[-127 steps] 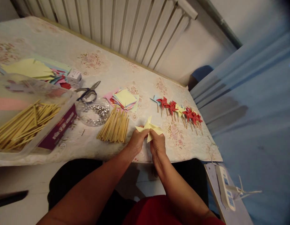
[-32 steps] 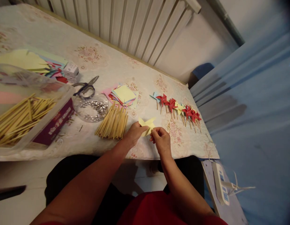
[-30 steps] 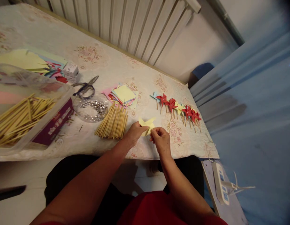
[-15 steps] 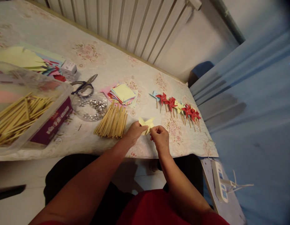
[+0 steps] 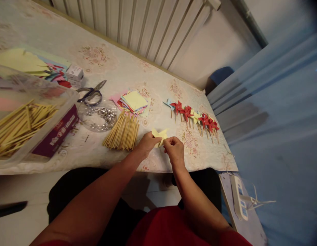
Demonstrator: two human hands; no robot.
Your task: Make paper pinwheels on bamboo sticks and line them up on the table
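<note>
A yellow paper pinwheel [image 5: 160, 134] is held over the table's near edge, its blades folded toward the centre. My left hand [image 5: 148, 143] grips it from the left, thumb on the paper. My right hand [image 5: 174, 147] is closed at the pinwheel's right side, thumb and forefinger pinched by its middle; whether a small pin sits between them I cannot make out. Left of my hands lies a fanned bundle of thin wooden sticks [image 5: 122, 133]. Behind the bundle is a stack of coloured paper squares [image 5: 134, 101]. A clear round dish [image 5: 83, 121] holds many small shiny metal pins.
Finished pinwheels on sticks [image 5: 187, 112] stretch in a row at the right. Scissors [image 5: 93, 93], small white boxes [image 5: 75, 73] and a clear plastic bin [image 5: 68, 99] with more sticks occupy the left. A power strip [image 5: 239, 196] sits beyond the table's right corner.
Both hands keep almost the same place on the yellow pinwheel. My right hand has shifted very slightly; nothing else has visibly moved on the table.
</note>
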